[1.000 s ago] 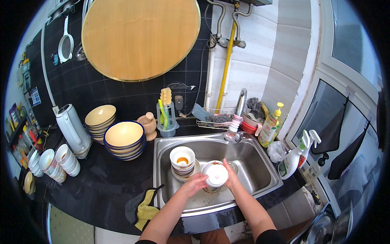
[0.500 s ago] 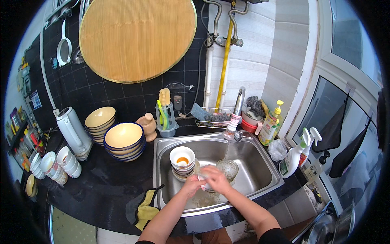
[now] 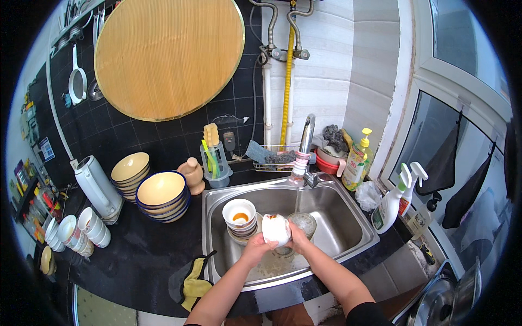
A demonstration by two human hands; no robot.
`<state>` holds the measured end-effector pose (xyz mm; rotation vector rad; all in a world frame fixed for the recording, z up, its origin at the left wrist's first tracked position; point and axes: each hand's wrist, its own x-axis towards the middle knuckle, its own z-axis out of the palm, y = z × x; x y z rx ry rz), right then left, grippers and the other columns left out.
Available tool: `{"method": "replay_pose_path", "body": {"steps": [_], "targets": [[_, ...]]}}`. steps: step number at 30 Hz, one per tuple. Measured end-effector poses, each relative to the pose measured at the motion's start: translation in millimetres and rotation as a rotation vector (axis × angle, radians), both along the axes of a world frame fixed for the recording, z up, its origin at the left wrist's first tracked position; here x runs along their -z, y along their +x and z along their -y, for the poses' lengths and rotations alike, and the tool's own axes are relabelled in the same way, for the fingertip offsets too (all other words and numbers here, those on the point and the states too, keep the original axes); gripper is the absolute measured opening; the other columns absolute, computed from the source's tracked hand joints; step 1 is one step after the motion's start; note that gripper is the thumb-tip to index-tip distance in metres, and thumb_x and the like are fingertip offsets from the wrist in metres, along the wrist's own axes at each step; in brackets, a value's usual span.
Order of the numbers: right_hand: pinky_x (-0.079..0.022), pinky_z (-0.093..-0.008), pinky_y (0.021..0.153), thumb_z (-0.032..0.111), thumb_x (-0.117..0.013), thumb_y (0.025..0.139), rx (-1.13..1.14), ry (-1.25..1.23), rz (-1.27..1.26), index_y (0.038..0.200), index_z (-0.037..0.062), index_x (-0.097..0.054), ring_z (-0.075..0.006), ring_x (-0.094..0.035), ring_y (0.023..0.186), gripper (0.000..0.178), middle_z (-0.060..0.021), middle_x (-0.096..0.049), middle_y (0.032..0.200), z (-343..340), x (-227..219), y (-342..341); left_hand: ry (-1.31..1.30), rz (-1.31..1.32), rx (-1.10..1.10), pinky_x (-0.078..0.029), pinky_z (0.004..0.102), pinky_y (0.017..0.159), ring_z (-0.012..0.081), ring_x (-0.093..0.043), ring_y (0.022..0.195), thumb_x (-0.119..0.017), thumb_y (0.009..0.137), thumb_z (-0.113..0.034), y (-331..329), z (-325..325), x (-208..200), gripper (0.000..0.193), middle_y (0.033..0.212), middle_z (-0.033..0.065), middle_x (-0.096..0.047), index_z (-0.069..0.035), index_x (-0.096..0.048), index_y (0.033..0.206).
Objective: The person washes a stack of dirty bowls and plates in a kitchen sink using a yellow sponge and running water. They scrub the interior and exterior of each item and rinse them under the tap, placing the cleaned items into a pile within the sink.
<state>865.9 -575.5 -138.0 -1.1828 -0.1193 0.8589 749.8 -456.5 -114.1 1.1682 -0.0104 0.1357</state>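
Observation:
A small white bowl (image 3: pixel 275 230) with a faint pattern is tilted between my two hands above the steel sink (image 3: pixel 343 239). My left hand (image 3: pixel 258 249) grips its lower left side, and my right hand (image 3: pixel 298 240) closes on its right side; some fingers are behind the bowl. Left of it in the sink stands a stack of white bowls (image 3: pixel 239 208), the top one with brown liquid inside. Right of it, water runs from the tap (image 3: pixel 308 133) into a clear glass bowl (image 3: pixel 310 221) standing in the sink.
Cream bowls with blue rims (image 3: pixel 163 190) stand stacked on the black counter, near a wooden mortar (image 3: pixel 191 176) and a kettle (image 3: pixel 99 187). White cups (image 3: pixel 93 225) stand at the left. Spray bottles (image 3: pixel 389 204) line the sink's right side; a yellow-grey cloth (image 3: pixel 196 282) hangs over the front edge.
My hands have turned the bowl, so more of its white surface shows. My right hand has moved from over the bowl to its right side. The whole view has shifted slightly.

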Motion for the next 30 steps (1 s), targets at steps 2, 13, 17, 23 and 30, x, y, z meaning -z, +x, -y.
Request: {"method": "replay_pose_path", "body": {"steps": [2,13,17,23,30], "targets": [[-0.050,-0.0453,0.073,0.051,-0.028,0.089,-0.062,-0.007,-0.045,0.123,0.0120,-0.042,-0.0254,-0.054,0.101,0.054,-0.0090,-0.050,0.115,0.9,-10.8,-13.6,0.285,0.011,-0.075,-0.047,0.0289,0.071,0.0170,-0.060,0.077,-0.059,0.079,-0.007,2.7,1.4,16.5,0.024,0.088,0.0060,-0.062,-0.002,-0.056,0.103],[-0.047,-0.0491,0.078,0.055,-0.040,0.082,-0.185,-0.165,-0.049,0.126,0.0084,-0.037,-0.0290,-0.046,0.110,0.064,-0.0136,-0.045,0.122,10.7,-20.4,-15.2,1.612,0.118,-0.020,-0.046,0.0421,0.063,0.0349,-0.058,0.074,-0.054,0.066,-0.005,-12.3,10.9,9.1,0.020,0.076,0.0183,-0.059,-0.005,-0.055,0.086],[-0.055,-0.0418,0.059,0.022,-0.056,0.080,-0.257,-0.383,0.050,0.117,-0.0056,-0.042,-0.0329,-0.056,0.092,0.048,-0.0211,-0.050,0.110,8.1,19.9,-6.7,1.763,0.116,0.060,-0.047,0.0410,0.063,0.0328,-0.059,0.072,-0.058,0.066,-0.009,-8.9,1.3,23.7,0.017,0.075,0.0165,-0.060,-0.007,-0.059,0.083],[-0.052,-0.0371,0.043,0.005,-0.053,0.073,-0.482,-1.015,0.435,0.087,-0.0078,-0.061,-0.0297,-0.062,0.057,0.020,-0.0159,-0.063,0.081,-3.1,37.9,-11.3,1.370,-0.013,0.035,-0.047,0.0377,0.057,0.0300,-0.060,0.065,-0.060,0.073,-0.023,-17.1,-10.6,16.6,0.015,0.067,0.0121,-0.060,-0.008,-0.062,0.072],[-0.047,-0.0391,0.071,0.015,-0.060,0.069,-1.015,-1.217,0.590,0.093,0.0024,-0.063,-0.0290,-0.060,0.079,0.027,-0.0170,-0.061,0.096,-40.3,307.2,76.5,1.236,-0.310,-0.846,-0.045,0.0429,0.059,0.0354,-0.058,0.065,-0.063,0.073,-0.029,1.9,-58.8,-42.9,0.030,0.066,0.0169,-0.058,-0.002,-0.052,0.067]]}}
